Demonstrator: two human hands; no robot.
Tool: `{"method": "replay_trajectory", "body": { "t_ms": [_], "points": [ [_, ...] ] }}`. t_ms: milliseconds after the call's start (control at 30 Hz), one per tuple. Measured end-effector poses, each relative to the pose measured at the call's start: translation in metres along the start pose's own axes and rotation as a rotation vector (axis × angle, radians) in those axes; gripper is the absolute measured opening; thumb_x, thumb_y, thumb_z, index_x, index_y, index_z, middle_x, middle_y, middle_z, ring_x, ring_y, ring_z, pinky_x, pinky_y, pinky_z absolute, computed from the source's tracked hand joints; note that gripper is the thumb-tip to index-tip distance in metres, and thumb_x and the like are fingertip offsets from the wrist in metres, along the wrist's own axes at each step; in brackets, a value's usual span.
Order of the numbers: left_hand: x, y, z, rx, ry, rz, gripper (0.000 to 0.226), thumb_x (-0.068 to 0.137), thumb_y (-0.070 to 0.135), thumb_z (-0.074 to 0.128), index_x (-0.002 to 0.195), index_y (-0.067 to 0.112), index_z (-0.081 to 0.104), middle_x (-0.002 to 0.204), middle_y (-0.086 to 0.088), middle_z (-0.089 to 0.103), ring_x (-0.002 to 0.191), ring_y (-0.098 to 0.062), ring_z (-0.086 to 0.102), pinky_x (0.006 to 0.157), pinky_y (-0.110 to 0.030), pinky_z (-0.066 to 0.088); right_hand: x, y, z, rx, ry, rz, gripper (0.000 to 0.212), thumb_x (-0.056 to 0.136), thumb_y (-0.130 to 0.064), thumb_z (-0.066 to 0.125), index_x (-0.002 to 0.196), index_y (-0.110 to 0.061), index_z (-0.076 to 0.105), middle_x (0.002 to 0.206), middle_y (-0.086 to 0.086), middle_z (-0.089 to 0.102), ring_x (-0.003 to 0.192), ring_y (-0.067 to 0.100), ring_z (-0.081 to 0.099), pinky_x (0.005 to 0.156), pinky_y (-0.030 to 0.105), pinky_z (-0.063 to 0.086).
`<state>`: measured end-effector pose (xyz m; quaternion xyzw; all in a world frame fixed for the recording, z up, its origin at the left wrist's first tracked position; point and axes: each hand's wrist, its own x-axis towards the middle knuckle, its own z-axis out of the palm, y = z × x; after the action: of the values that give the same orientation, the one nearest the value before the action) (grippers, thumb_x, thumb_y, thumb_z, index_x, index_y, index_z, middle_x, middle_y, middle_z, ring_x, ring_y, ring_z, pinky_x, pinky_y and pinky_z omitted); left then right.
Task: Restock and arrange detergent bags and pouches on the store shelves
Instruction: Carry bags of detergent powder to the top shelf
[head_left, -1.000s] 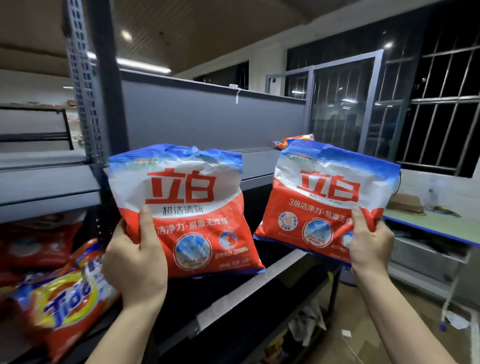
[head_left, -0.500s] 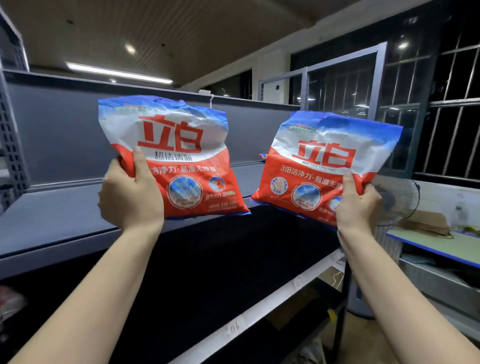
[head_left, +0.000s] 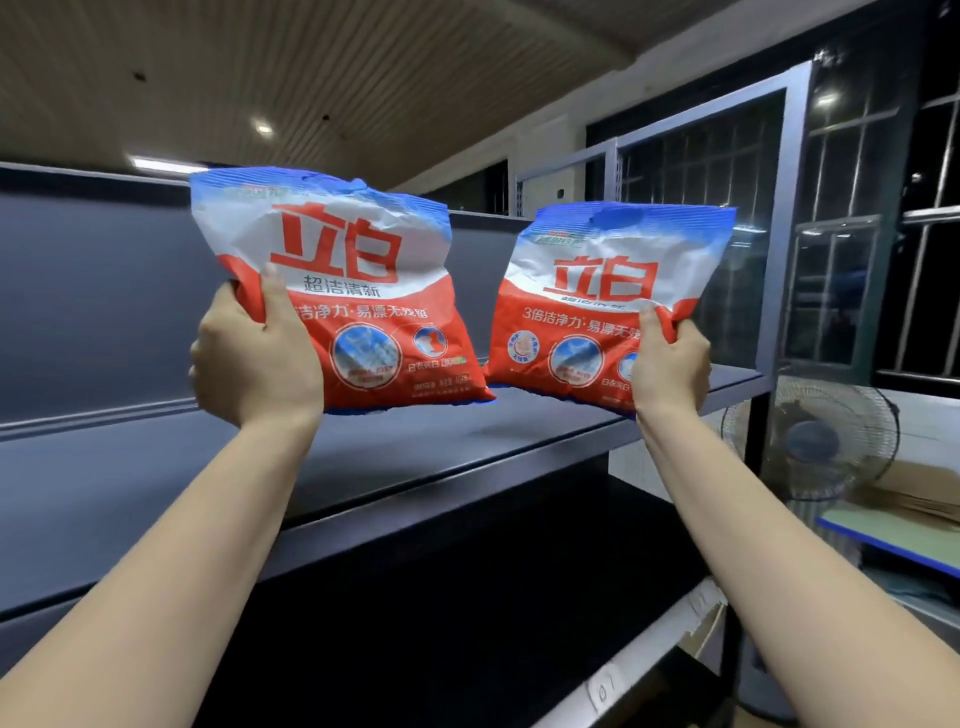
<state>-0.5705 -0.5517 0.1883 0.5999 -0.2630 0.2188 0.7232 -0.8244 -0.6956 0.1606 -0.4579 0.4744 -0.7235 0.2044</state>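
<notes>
Red, white and blue plastic marked both detergent bags, each held upright in its own hand above the top shelf of a dark grey metal rack. The left hand was wrapped around the lower left corner of the left bag, thumb pressed across the front of the pack and the other fingers hidden behind it, the plastic crumpled where the grip closed. The right hand clutched the lower right corner of the right bag in the same manner, thumb on the front and fingers folded round the edge. Both bags faced the camera with large red characters on a white band, round pictures on the red lower half and a blue strip along the sealed top. Their bottom corners came close together near the middle; whether they touched could not be told. The left bag's bottom edge hung just above the shelf surface, and the right bag's lower edge sat over the shelf near its front lip, contact unclear. Behind them rose the rack's grey back panel. To the right stood a wire-caged fan near a blue-edged table carrying flattened cardboard, with barred windows beyond.
</notes>
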Motion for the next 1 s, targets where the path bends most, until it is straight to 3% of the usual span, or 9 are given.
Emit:
{"method": "replay_trajectory", "body": {
  "t_ms": [200, 333, 400, 467, 567, 733, 867, 933, 1000],
  "points": [
    [0.002, -0.01, 0.043, 0.092, 0.034, 0.035, 0.046, 0.093, 0.054, 0.04, 0.098, 0.015, 0.063, 0.104, -0.011, 0.068, 0.093, -0.035, 0.062, 0.073, -0.034, 0.036, 0.051, 0.032, 0.072, 0.012, -0.184, 0.083, 0.034, 0.092, -0.056, 0.046, 0.098, -0.025, 0.057, 0.104, 0.002, 0.067, 0.092, 0.027, 0.065, 0.088, 0.047, 0.052],
    [0.0, -0.014, 0.067, 0.176, 0.104, 0.022, 0.045, 0.093, 0.055, 0.04, 0.097, 0.016, 0.063, 0.104, -0.011, 0.068, 0.093, -0.037, 0.061, 0.072, -0.036, 0.036, 0.081, 0.047, 0.131, 0.019, -0.334, 0.077, 0.038, 0.092, -0.052, 0.048, 0.111, -0.022, 0.061, 0.1, -0.002, 0.065, 0.081, 0.018, 0.061, 0.071, 0.031, 0.049],
    [-0.002, -0.013, 0.08, 0.21, 0.119, 0.02, 0.044, 0.094, 0.054, 0.041, 0.096, 0.016, 0.062, 0.103, -0.012, 0.067, 0.093, -0.037, 0.06, 0.072, -0.037, 0.035, 0.097, 0.055, 0.161, 0.03, -0.464, 0.077, 0.035, 0.093, -0.043, 0.052, 0.112, -0.015, 0.06, 0.107, 0.004, 0.066, 0.093, 0.025, 0.063, 0.078, 0.034, 0.049],
    [-0.004, -0.012, 0.093, 0.244, 0.129, 0.011, 0.043, 0.094, 0.053, 0.041, 0.094, 0.016, 0.062, 0.103, -0.013, 0.067, 0.093, -0.037, 0.059, 0.072, -0.038, 0.035, 0.108, 0.066, 0.184, -0.023, -0.638, 0.088, 0.045, 0.091, -0.032, 0.061, 0.124, -0.004, 0.047, 0.123, 0.014, 0.058, 0.113, 0.032, 0.056, 0.093, 0.038, 0.046],
    [-0.005, -0.01, 0.118, 0.278, 0.142, -0.035, 0.044, 0.094, 0.052, 0.041, 0.095, 0.014, 0.062, 0.105, -0.014, 0.066, 0.096, -0.039, 0.058, 0.076, -0.039, 0.037, 0.119, 0.088, 0.198, -0.281, -0.856, -0.001, 0.081, 0.084, -0.018, 0.071, 0.142, 0.005, 0.02, 0.143, 0.021, 0.039, 0.131, 0.031, 0.041, 0.104, 0.033, 0.035],
    [-0.002, -0.011, 0.173, 0.324, 0.16, -0.186, 0.045, 0.093, 0.05, 0.04, 0.104, 0.014, 0.063, 0.114, -0.015, 0.063, 0.105, -0.041, 0.056, 0.082, -0.04, 0.04, 0.145, 0.107, 0.18, -0.671, -1.231, -0.355, 0.06, 0.087, -0.028, 0.06, 0.143, -0.022, 0.04, 0.143, 0.007, 0.045, 0.122, 0.024, 0.047, 0.093, 0.026, 0.038],
    [0.003, -0.01, 0.232, 0.239, 0.184, -0.365, 0.044, 0.096, 0.044, 0.041, 0.117, 0.011, 0.059, 0.124, -0.013, 0.06, 0.114, -0.036, 0.054, 0.094, -0.04, 0.04, 0.154, 0.114, 0.163, -0.712, -1.3, -0.498, 0.065, 0.087, -0.026, 0.059, 0.147, -0.027, 0.033, 0.149, 0.005, 0.039, 0.131, 0.024, 0.041, 0.105, 0.029, 0.035],
    [0.007, -0.013, 0.267, 0.151, 0.138, -0.508, 0.046, 0.099, 0.037, 0.041, 0.131, 0.005, 0.045, 0.137, -0.015, 0.05, 0.124, -0.033, 0.048, 0.101, -0.039, 0.034, 0.154, 0.117, 0.155, -0.654, -1.326, -0.486, 0.071, 0.086, -0.027, 0.062, 0.148, -0.026, 0.029, 0.153, 0.003, 0.034, 0.137, 0.022, 0.035, 0.108, 0.027, 0.03],
    [0.002, -0.018, 0.299, 0.3, -0.099, -0.642, 0.061, 0.099, 0.031, 0.043, 0.143, -0.004, 0.019, 0.153, -0.019, 0.021, 0.139, -0.03, 0.027, 0.111, -0.038, 0.021, 0.154, 0.119, 0.148, -0.599, -1.358, -0.459, 0.072, 0.086, -0.029, 0.062, 0.149, -0.026, 0.027, 0.154, 0.002, 0.032, 0.138, 0.02, 0.034, 0.109, 0.027, 0.029]
  ]
}}
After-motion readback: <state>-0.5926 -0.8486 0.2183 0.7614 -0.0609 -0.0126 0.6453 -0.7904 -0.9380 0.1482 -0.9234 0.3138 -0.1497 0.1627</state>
